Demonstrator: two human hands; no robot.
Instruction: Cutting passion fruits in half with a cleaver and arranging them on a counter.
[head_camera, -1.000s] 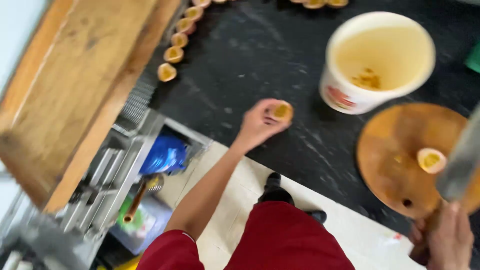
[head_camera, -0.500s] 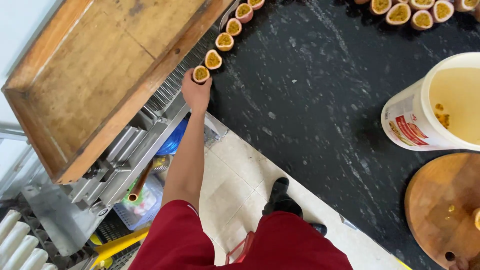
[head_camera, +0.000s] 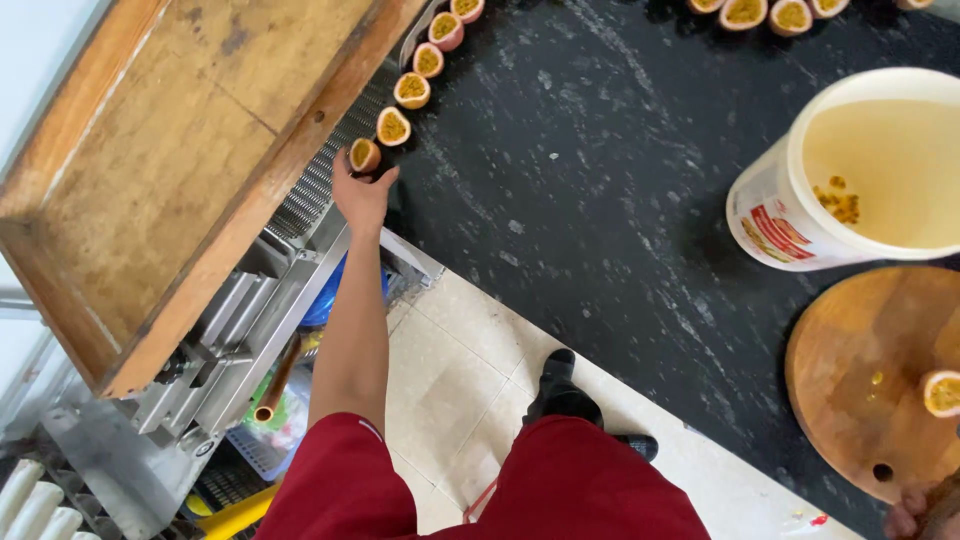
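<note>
The left hand (head_camera: 362, 195) is stretched out to the far left edge of the black stone table (head_camera: 600, 200), its fingers curled loosely around a halved passion fruit (head_camera: 364, 155) that sits cut side up. This half is the nearest piece in a row of fruit halves (head_camera: 420, 75) that runs away along the table's left edge, each showing yellow pulp. Just left of the row lies a ribbed metal strip (head_camera: 320, 180), and beyond that a large wooden tray (head_camera: 170, 150) with raised sides.

The right hand (head_camera: 920, 510) shows only as a sliver at the bottom right corner, so whether it is open or closed cannot be told. It is at the near edge of a round wooden cutting board (head_camera: 860, 400), on which another fruit half (head_camera: 942, 392) lies at the right edge of view. Just beyond the board stands a white bucket (head_camera: 800, 220) with pale liquid and some seeds inside. More halves (head_camera: 765, 12) line the far edge of the table.

Below, the person's red clothing (head_camera: 560, 490), a black shoe (head_camera: 560, 390) and a tiled floor (head_camera: 450, 360) are visible.
</note>
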